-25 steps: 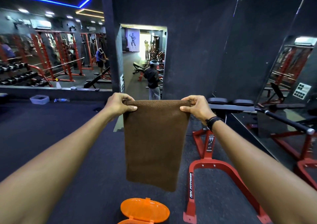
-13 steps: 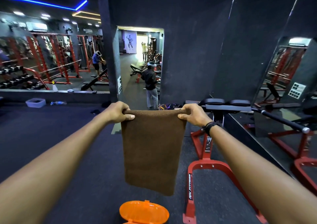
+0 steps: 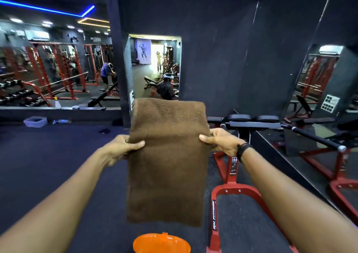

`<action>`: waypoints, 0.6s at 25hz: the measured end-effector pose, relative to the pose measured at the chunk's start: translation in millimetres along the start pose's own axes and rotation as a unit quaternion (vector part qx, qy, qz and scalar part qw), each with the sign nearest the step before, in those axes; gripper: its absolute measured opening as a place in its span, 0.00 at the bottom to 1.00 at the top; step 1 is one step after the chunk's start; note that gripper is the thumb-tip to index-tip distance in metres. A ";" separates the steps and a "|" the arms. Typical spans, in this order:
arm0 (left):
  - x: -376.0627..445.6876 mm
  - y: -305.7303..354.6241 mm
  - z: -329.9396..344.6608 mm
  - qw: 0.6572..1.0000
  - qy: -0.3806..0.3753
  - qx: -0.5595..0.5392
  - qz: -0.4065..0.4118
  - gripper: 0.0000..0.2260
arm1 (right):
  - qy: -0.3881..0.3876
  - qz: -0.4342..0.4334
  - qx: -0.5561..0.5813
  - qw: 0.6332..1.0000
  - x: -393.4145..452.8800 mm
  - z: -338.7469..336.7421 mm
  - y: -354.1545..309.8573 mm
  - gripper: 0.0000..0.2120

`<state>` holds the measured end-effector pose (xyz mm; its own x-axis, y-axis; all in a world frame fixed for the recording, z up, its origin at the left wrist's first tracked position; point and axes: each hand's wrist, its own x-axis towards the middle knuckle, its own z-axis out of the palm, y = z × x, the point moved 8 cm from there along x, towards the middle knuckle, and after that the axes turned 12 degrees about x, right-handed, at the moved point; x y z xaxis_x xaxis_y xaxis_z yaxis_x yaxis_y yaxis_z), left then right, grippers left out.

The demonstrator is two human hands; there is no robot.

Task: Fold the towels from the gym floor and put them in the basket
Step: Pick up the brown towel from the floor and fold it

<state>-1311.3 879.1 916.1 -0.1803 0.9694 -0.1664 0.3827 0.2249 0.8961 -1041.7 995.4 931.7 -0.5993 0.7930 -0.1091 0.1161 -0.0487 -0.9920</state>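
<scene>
Brown towel (image 3: pixel 166 161) hangs lengthwise, held in the air above the orange basket (image 3: pixel 161 243). Left hand (image 3: pixel 120 148) and right hand (image 3: pixel 222 141) pinch its opposite side edges at mid-height; top section stands above both grips.

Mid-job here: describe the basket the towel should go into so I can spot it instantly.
Start at the brown towel held up by the left hand and right hand. Look straight below its hanging edge, at the bottom of the view: the orange basket is there, the only bright orange thing on the dark floor.
</scene>
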 end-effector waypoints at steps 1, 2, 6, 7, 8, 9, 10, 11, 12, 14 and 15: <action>3.3 -0.8 -2.8 0.998 0.028 -0.061 0.004 0.23 | 0.005 -0.010 0.040 0.999 1.4 -1.2 -2.9 0.10; 5.2 0.8 -3.4 0.993 0.035 -0.109 0.003 0.15 | -0.008 -0.005 0.077 0.997 3.0 1.5 -4.7 0.09; 5.8 -0.4 2.9 0.992 0.029 -0.122 0.016 0.19 | 0.007 0.007 0.121 0.993 8.3 14.5 8.3 0.16; 3.8 -0.6 6.5 0.990 0.014 -0.140 0.025 0.24 | 0.026 -0.014 0.151 0.988 10.2 12.8 8.0 0.19; 4.0 -2.6 7.4 0.990 0.010 -0.139 0.028 0.24 | 0.040 -0.033 0.182 0.982 10.6 9.5 5.0 0.24; 4.1 -3.3 5.2 0.991 0.028 -0.128 0.028 0.23 | 0.044 -0.048 0.212 0.975 10.6 5.8 0.9 0.30; 4.9 -3.0 -0.9 0.990 0.068 -0.124 0.027 0.24 | 0.045 -0.060 0.224 0.972 9.6 2.8 -4.2 0.36; 4.6 -2.7 -7.4 0.985 0.116 -0.130 0.021 0.26 | 0.047 -0.070 0.215 0.973 9.2 -0.5 -7.5 0.41; 4.5 -2.2 -11.1 0.978 0.153 -0.142 0.014 0.28 | 0.049 -0.079 0.183 0.979 8.8 -1.4 -9.0 0.43; 5.6 -2.5 -13.2 0.966 0.186 -0.178 0.008 0.30 | 0.053 -0.091 0.136 0.985 10.0 -0.9 -7.3 0.45; 5.6 -2.3 -11.5 0.962 0.185 -0.202 0.013 0.30 | 0.059 -0.093 0.130 0.985 9.9 -0.1 -5.9 0.46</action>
<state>-1323.7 882.9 917.8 -0.5142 0.8561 -0.0512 0.0211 0.0724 0.9972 -1048.2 1003.6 936.5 -0.4923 0.8677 0.0690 -0.2023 -0.0369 -0.9786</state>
